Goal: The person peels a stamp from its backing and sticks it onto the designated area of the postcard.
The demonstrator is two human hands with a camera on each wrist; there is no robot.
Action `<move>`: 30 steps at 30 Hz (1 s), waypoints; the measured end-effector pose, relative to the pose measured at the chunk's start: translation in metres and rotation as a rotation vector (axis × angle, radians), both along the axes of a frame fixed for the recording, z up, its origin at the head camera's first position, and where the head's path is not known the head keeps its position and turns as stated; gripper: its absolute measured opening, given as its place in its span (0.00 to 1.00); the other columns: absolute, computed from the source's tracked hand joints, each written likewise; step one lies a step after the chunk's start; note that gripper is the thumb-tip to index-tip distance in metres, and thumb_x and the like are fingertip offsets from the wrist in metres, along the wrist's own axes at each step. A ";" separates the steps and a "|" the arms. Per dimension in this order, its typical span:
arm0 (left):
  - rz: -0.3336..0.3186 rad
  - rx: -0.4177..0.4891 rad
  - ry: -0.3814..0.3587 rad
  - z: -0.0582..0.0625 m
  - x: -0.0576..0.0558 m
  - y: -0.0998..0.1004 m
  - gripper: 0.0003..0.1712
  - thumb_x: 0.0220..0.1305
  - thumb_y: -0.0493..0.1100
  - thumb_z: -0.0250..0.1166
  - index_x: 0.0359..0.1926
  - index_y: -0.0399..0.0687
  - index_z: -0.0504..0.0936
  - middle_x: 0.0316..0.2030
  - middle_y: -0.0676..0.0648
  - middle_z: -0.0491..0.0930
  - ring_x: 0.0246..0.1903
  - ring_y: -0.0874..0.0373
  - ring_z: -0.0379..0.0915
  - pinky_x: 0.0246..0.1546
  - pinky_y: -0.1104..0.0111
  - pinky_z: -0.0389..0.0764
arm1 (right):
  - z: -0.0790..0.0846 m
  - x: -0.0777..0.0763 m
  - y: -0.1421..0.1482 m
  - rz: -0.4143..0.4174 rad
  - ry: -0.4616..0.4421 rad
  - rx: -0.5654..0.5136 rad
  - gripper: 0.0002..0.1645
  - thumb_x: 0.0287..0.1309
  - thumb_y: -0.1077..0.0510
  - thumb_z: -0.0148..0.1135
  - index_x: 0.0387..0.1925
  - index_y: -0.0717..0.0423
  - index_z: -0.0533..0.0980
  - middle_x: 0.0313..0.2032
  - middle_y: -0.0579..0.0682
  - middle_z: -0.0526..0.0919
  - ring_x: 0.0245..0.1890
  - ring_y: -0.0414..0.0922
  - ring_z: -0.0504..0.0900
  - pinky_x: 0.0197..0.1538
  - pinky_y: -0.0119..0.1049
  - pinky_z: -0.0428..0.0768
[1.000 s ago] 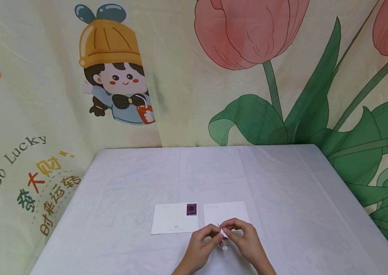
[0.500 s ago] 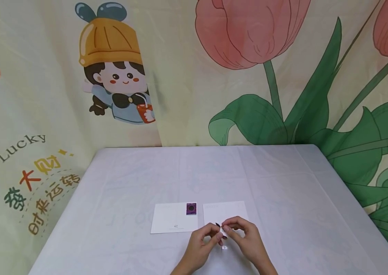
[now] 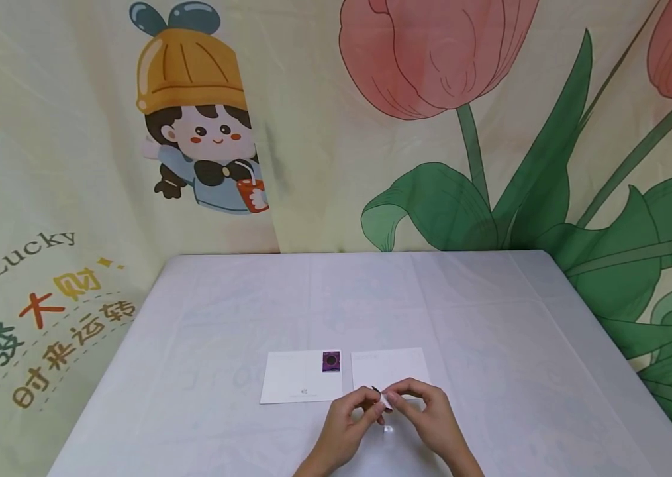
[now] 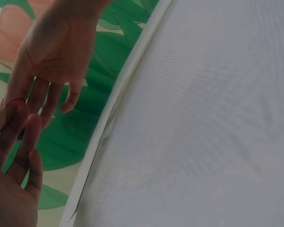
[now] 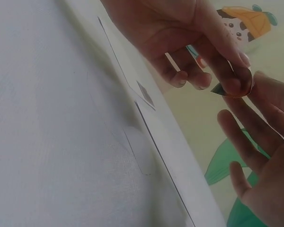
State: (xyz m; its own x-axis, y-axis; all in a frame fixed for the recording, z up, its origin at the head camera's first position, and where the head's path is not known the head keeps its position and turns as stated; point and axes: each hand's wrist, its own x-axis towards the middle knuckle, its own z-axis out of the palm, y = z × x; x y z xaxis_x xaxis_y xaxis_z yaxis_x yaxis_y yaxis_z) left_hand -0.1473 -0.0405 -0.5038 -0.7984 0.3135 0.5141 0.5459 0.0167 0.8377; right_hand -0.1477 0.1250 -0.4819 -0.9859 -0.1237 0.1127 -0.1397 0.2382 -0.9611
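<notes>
Between my hands, over the near side of the table, is a small bent sticker (image 3: 386, 401), white on one face and dark on the other. My left hand (image 3: 347, 424) pinches it between thumb and fingers; a dark corner of the sticker (image 5: 218, 90) pokes out past the fingertips in the right wrist view. The thumb and index finger of my right hand (image 3: 428, 417) pinch its upper right edge. Just beyond lies a plain white card (image 3: 392, 364), partly covered by the hands. Left of it is another white card (image 3: 288, 377) bearing a purple stamp (image 3: 331, 362).
A small clear, shiny scrap (image 3: 388, 430) lies on the table below the hands. The white-covered table (image 3: 240, 298) reaches back to a printed cloth backdrop (image 3: 312, 132) with tulips and a cartoon figure.
Both hands keep nearly the same place. The sticker has tilted and bent slightly between the fingers, with more of its dark face showing than a second ago.
</notes>
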 end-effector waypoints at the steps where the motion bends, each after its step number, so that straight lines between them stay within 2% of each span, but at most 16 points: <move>1: 0.004 -0.003 0.007 -0.001 0.000 0.000 0.03 0.61 0.29 0.58 0.34 0.39 0.76 0.24 0.40 0.79 0.22 0.55 0.76 0.29 0.69 0.73 | 0.003 0.001 -0.001 -0.013 0.006 0.002 0.02 0.53 0.59 0.65 0.30 0.53 0.81 0.30 0.41 0.83 0.38 0.41 0.80 0.50 0.50 0.69; 3: 0.010 -0.007 0.017 -0.010 -0.003 0.001 0.04 0.62 0.30 0.58 0.35 0.41 0.76 0.23 0.43 0.79 0.22 0.58 0.76 0.29 0.69 0.73 | -0.001 -0.001 -0.001 -0.041 0.025 0.007 0.02 0.53 0.57 0.65 0.29 0.50 0.80 0.29 0.40 0.83 0.37 0.39 0.79 0.50 0.50 0.69; 5: 0.015 -0.017 0.002 -0.010 -0.003 0.001 0.03 0.62 0.31 0.58 0.35 0.41 0.76 0.22 0.44 0.79 0.22 0.57 0.76 0.29 0.69 0.73 | -0.004 -0.002 -0.002 -0.078 0.047 0.014 0.02 0.53 0.55 0.65 0.29 0.48 0.80 0.28 0.39 0.82 0.36 0.39 0.79 0.49 0.50 0.70; 8: 0.020 -0.030 -0.007 -0.010 -0.002 0.000 0.02 0.62 0.32 0.58 0.35 0.41 0.77 0.20 0.46 0.79 0.21 0.55 0.76 0.29 0.69 0.73 | -0.009 -0.003 -0.003 -0.137 0.105 0.029 0.01 0.53 0.55 0.65 0.28 0.46 0.80 0.28 0.37 0.82 0.34 0.38 0.79 0.45 0.45 0.72; 10: 0.020 -0.038 -0.018 -0.001 0.001 -0.001 0.02 0.61 0.31 0.59 0.34 0.39 0.77 0.19 0.44 0.79 0.21 0.50 0.75 0.29 0.69 0.73 | -0.004 -0.001 -0.006 -0.171 0.133 0.033 0.01 0.54 0.58 0.64 0.28 0.49 0.80 0.27 0.39 0.82 0.32 0.38 0.78 0.42 0.41 0.73; 11: 0.019 -0.036 -0.025 0.000 0.001 -0.001 0.02 0.61 0.31 0.59 0.34 0.39 0.77 0.19 0.43 0.79 0.21 0.49 0.75 0.29 0.69 0.73 | -0.006 -0.002 -0.005 -0.186 0.142 0.033 0.01 0.54 0.59 0.64 0.28 0.49 0.80 0.27 0.39 0.82 0.32 0.38 0.78 0.40 0.39 0.73; 13: 0.015 -0.030 -0.027 0.000 0.000 -0.001 0.02 0.61 0.31 0.59 0.34 0.38 0.77 0.19 0.43 0.79 0.21 0.48 0.75 0.28 0.69 0.73 | -0.007 -0.002 -0.005 -0.213 0.134 0.014 0.01 0.54 0.60 0.64 0.29 0.51 0.80 0.28 0.40 0.82 0.31 0.39 0.79 0.40 0.37 0.73; 15: 0.007 -0.021 -0.034 -0.001 0.000 0.000 0.02 0.61 0.31 0.59 0.35 0.38 0.77 0.20 0.42 0.79 0.21 0.48 0.75 0.28 0.68 0.74 | -0.014 -0.005 -0.003 -0.237 0.121 0.009 0.01 0.54 0.59 0.64 0.29 0.52 0.80 0.28 0.41 0.83 0.30 0.39 0.79 0.40 0.35 0.72; 19: -0.008 -0.006 -0.030 -0.002 0.000 0.000 0.02 0.62 0.31 0.58 0.35 0.37 0.77 0.20 0.42 0.79 0.22 0.52 0.76 0.30 0.67 0.76 | -0.024 -0.010 0.001 -0.278 0.097 -0.016 0.04 0.54 0.56 0.64 0.30 0.52 0.80 0.26 0.42 0.83 0.28 0.39 0.80 0.38 0.34 0.72; 30: -0.032 -0.013 -0.042 0.000 0.001 -0.001 0.03 0.62 0.31 0.57 0.35 0.38 0.77 0.22 0.44 0.79 0.24 0.54 0.77 0.33 0.67 0.77 | -0.026 -0.012 0.005 -0.335 0.046 -0.073 0.08 0.55 0.55 0.64 0.32 0.56 0.80 0.22 0.45 0.82 0.27 0.42 0.78 0.38 0.32 0.70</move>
State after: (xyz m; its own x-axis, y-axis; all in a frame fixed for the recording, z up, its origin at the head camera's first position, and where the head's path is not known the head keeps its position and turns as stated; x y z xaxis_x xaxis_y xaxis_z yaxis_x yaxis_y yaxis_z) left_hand -0.1463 -0.0415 -0.5033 -0.8090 0.3451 0.4759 0.5104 0.0108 0.8599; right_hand -0.1598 0.1303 -0.5075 -0.9641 0.2162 0.1544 -0.1087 0.2092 -0.9718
